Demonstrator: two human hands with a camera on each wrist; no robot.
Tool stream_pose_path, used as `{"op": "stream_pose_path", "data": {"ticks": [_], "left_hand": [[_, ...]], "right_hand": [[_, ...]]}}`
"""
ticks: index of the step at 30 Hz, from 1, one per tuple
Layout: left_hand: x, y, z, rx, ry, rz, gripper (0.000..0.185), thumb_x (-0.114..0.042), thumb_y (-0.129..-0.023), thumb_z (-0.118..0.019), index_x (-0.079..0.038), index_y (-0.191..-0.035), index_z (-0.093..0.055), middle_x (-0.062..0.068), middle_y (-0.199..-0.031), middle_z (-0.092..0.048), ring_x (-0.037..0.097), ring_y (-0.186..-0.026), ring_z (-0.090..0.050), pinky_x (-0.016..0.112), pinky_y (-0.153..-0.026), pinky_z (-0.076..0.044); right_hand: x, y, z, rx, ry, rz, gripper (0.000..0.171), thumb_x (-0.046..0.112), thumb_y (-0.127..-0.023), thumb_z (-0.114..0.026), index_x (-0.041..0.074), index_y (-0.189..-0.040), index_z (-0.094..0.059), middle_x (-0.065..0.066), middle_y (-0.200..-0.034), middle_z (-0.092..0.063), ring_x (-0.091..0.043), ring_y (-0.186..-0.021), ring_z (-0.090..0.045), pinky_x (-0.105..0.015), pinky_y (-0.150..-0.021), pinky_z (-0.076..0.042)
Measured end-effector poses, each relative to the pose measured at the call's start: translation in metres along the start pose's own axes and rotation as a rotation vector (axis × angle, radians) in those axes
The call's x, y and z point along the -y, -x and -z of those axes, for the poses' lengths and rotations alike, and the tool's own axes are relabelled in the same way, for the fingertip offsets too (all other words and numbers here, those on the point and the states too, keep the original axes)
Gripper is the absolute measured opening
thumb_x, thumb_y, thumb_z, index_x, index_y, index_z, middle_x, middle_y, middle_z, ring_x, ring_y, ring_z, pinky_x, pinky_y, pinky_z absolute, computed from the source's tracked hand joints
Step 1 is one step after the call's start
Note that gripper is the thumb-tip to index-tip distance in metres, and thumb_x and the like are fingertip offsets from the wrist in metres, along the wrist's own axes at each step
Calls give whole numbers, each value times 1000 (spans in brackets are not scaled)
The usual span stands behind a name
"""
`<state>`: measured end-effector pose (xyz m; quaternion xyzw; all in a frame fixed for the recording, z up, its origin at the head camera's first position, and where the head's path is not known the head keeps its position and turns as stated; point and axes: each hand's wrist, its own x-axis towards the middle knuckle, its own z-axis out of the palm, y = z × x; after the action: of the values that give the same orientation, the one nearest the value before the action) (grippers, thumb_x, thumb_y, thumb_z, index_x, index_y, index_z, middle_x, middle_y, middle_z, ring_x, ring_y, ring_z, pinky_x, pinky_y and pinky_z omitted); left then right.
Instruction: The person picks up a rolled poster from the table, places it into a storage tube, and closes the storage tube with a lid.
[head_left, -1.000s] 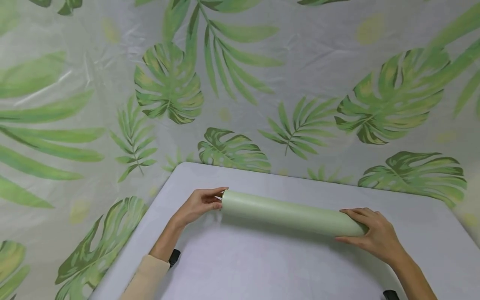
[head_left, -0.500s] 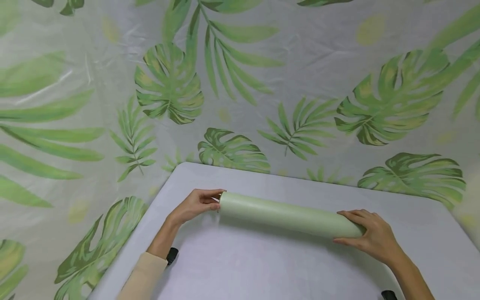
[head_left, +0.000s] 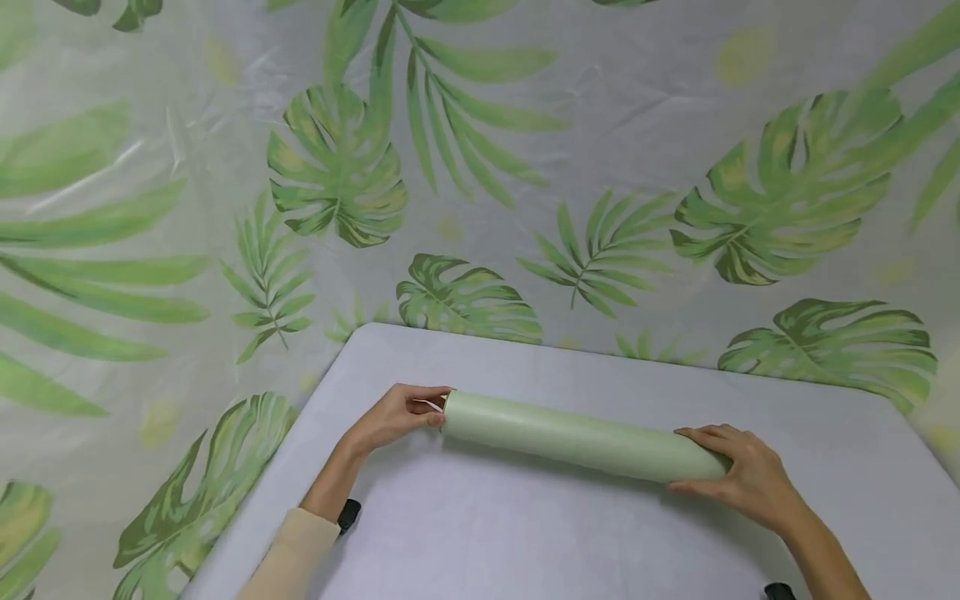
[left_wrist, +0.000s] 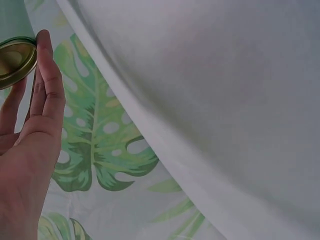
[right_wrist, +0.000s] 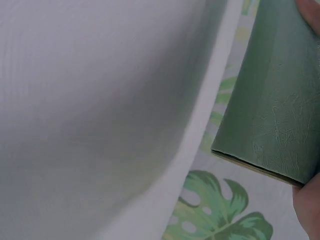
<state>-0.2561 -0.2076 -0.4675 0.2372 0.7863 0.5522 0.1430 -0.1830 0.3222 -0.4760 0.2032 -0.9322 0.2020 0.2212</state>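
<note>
The pale green rolled tube of sheet material (head_left: 577,437) lies across the white bench (head_left: 525,542). Left hand (head_left: 393,415) pinches its near end; right hand (head_left: 742,475) curls over the other. A loose grip could let it roll away.

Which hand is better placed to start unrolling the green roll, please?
Probably the left hand: its fingers pinch a thin white edge at the end of the green roll. The right hand wraps the other end, steadying it on the table.

White table (head_left: 525,542) with rounded corners. Behind and to both sides of the table hangs a wrinkled, glossy backdrop sheet (head_left: 637,108) printed with green tropical leaves. Lighting even.
</note>
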Motion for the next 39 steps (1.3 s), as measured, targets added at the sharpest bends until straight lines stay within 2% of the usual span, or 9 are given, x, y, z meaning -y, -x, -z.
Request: {"op": "stream_pose_path", "data": {"ticks": [4,7,11,16,19,23,30,34,39], "left_hand": [[3,2,-2,0,-9,33,62,-25,-96,-75,-4,-150,-53,20,-134,-67,12,-110,-72,29,-91,-58],[2,3,0,3,-24,60,62,-27,-97,-74,-4,-151,-52,19,-134,-67,12,-110,-71,26,-92,-57],[3,2,1,38,-37,97,63,-30,-100,-70,-2,-153,-49,20,-137,-63,15,-113,-68,32,-96,-56],[8,0,-1,107,-50,104,64,-31,-106,-60,1,-158,-38,26,-147,-54,25,-123,-63,42,-99,-56],[7,-1,-2,96,-87,115,64,-32,-107,-58,-2,-159,-37,25,-147,-54,26,-118,-63,43,-95,-56],[5,-3,-1,64,-154,110,63,-36,-108,-57,-7,-160,-39,20,-145,-57,20,-113,-63,41,-90,-56],[6,-2,0,50,-215,108,61,-36,-108,-57,-6,-158,-42,18,-141,-61,23,-117,-61,40,-91,-53],[8,-3,0,56,-248,112,61,-36,-108,-56,-5,-158,-42,15,-137,-63,23,-118,-59,38,-94,-49],[9,-5,1,51,-249,131,61,-37,-108,-55,-5,-158,-42,15,-135,-63,23,-116,-59,40,-91,-52]], "right_hand": [[-2,-1,1,34,6,-8,77,52,-53,-100,24,-122,-77,1,-110,-77,-23,-95,-67,-37,-73,-51],[-3,-3,1,86,-25,-53,77,54,-56,-99,25,-124,-76,-1,-114,-77,-29,-100,-68,-40,-76,-50],[-4,-4,-1,167,-72,-135,75,57,-61,-96,26,-126,-75,-2,-119,-77,-29,-106,-68,-40,-80,-51],[-6,-7,-5,212,-88,-168,75,59,-62,-95,24,-126,-76,-5,-122,-76,-34,-110,-69,-41,-81,-53],[-8,-11,-6,240,-114,-180,75,58,-64,-95,22,-127,-75,-10,-125,-75,-38,-112,-69,-44,-81,-52],[-10,-17,-7,269,-146,-196,76,56,-65,-95,20,-129,-74,-12,-125,-74,-35,-108,-68,-42,-77,-51],[-17,-24,-14,277,-116,-177,76,58,-63,-95,22,-126,-76,0,-107,-72,-11,-89,-59,-27,-70,-45],[-18,-29,-15,302,-120,-178,75,57,-64,-95,21,-126,-76,-3,-106,-72,-13,-89,-58,-30,-71,-45],[-18,-34,-15,351,-130,-202,76,56,-67,-94,18,-130,-74,-7,-107,-71,-17,-90,-59,-34,-71,-46]]}}
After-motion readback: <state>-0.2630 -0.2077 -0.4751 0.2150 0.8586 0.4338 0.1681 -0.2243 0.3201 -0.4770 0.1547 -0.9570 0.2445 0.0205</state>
